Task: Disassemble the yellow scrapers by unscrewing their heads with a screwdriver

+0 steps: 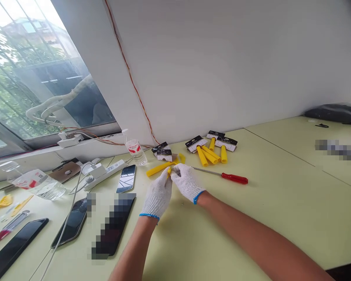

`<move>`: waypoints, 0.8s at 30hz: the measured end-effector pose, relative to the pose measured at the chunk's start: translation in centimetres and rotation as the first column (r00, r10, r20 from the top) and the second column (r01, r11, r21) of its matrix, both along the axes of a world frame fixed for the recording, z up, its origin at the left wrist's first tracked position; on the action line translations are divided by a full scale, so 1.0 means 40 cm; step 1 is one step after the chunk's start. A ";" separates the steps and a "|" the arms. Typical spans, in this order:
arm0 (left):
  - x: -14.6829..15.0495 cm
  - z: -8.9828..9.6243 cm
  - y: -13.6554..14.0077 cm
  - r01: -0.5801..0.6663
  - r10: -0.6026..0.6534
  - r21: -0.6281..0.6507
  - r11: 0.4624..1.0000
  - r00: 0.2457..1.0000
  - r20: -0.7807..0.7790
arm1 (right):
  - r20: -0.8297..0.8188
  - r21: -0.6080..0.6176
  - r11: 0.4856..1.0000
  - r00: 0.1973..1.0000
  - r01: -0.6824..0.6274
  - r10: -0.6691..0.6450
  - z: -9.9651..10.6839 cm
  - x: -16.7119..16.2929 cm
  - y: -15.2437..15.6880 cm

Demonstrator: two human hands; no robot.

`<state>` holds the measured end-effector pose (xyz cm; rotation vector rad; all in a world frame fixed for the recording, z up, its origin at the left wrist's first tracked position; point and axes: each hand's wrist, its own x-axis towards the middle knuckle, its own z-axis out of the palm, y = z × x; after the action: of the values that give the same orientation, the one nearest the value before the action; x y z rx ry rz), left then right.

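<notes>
Bare forearms [251, 233] reach in nearest us. Our left hand [158, 192], white-gloved, pinches small yellow piece [169, 171] over table [280, 191]; our right hand [188, 181], gloved too, bends fingertips against it, whether pinching we cannot tell. Just beyond: yellow tube [158, 169] on table, beside black-and-white cards [164, 155]. Right: red-handled screwdriver [234, 178], shaft toward right hand; behind it, card-topped yellow tubes [202, 157]. Left: phone [126, 178] lying flat, clear bottle [138, 152] near wall [222, 70].

On the table [280, 191], a screwdriver [234, 178] lies right of a phone [126, 178], before several tubes [210, 155].
</notes>
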<state>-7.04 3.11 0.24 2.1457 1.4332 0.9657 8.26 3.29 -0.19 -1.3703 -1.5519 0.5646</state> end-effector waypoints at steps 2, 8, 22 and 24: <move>0.001 0.021 -0.011 -0.005 0.009 -0.138 0.990 1.000 0.029 | 0.083 0.058 0.998 0.996 -0.021 0.016 0.002 0.003 -0.001; 0.001 0.078 -0.028 0.122 -0.023 -0.518 0.847 0.981 0.194 | 0.365 0.226 0.967 0.931 -0.114 0.024 0.003 0.014 0.012; -0.051 0.119 -0.059 0.500 -0.097 -0.654 0.567 0.829 0.550 | 0.907 0.204 0.847 0.420 -0.491 0.025 0.068 0.084 0.035; -0.059 0.106 -0.057 0.520 -0.094 -0.644 0.561 0.813 0.574 | 0.943 0.152 0.837 0.330 -0.525 0.035 0.097 0.093 0.025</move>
<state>-9.41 0.84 4.48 1.2865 0.8891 0.5046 11.99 4.29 3.68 -1.0234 -2.6857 -0.5398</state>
